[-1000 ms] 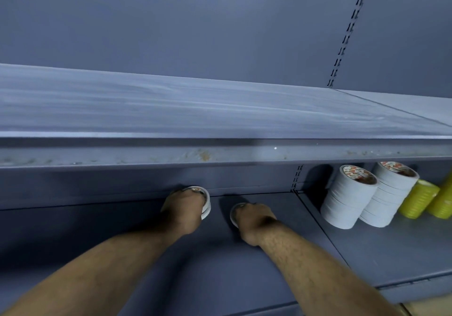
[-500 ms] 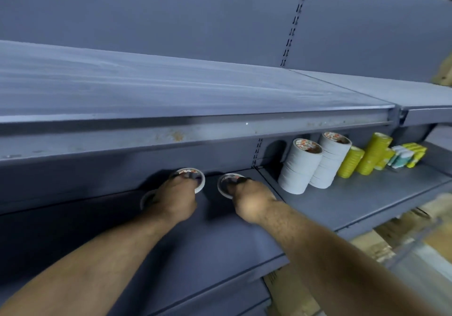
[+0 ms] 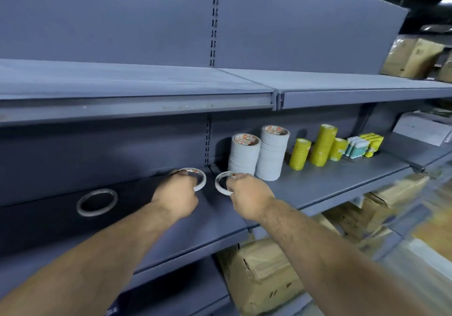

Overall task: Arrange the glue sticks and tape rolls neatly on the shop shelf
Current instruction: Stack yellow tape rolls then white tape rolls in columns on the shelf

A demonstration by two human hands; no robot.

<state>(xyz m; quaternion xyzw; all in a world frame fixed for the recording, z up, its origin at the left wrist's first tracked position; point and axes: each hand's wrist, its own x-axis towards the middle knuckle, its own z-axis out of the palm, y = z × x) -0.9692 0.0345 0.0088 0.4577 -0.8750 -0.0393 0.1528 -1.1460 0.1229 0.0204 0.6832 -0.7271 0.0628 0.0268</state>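
My left hand [image 3: 176, 196] grips a thin white tape roll [image 3: 199, 178] just above the grey middle shelf [image 3: 325, 183]. My right hand [image 3: 249, 193] grips a second thin white tape roll [image 3: 219, 184] beside it. A third thin roll [image 3: 97, 202] lies flat on the shelf to the left. To the right stand two stacks of white tape rolls [image 3: 244, 153] [image 3: 273, 155], then yellow tape stacks [image 3: 299, 153] [image 3: 323, 148] [image 3: 338, 148], then packs of glue sticks [image 3: 357, 147] [image 3: 373, 144].
An upper shelf [image 3: 137, 100] overhangs the middle one. Cardboard boxes [image 3: 263, 274] sit on the lower level and at the top right [image 3: 413, 57]. A white sheet [image 3: 419, 129] lies on the far right shelf section.
Both hands have drawn forward and to the right with a roll in each. The third roll now lies uncovered on the shelf to the left. The camera has turned right.
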